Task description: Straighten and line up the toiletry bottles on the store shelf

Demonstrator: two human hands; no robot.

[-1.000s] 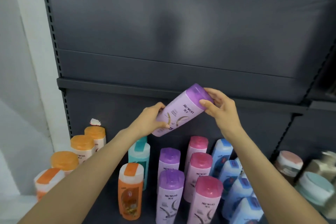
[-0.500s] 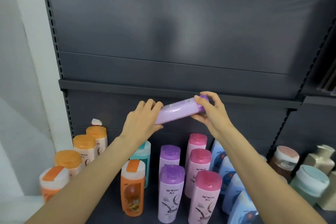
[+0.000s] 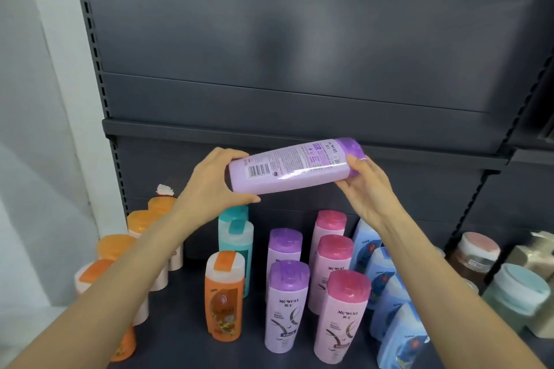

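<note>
Purple bottle was held lying sideways above the shelf, base clamped in left grip, cap pinched in right grip. Since a second earlier it had been rolled, back label now uppermost; placement in the purple row judged still pending.

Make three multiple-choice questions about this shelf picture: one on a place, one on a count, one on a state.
1. Where is the purple-capped bottle that both hands hold?
A. Standing on the shelf
B. In the air above the standing bottles
C. Lying on the shelf

2. How many purple-capped bottles stand on the shelf?
A. Two
B. Four
C. None

3. How does the held bottle lie?
A. Upright, cap up
B. Upside down
C. Nearly level, cap to the right

Answers:
1 B: the left hand grips its base and the right hand its cap end, clear of the shelf.
2 A: one behind another.
3 C: the cap points right, and its barcode side faces the camera.
</note>
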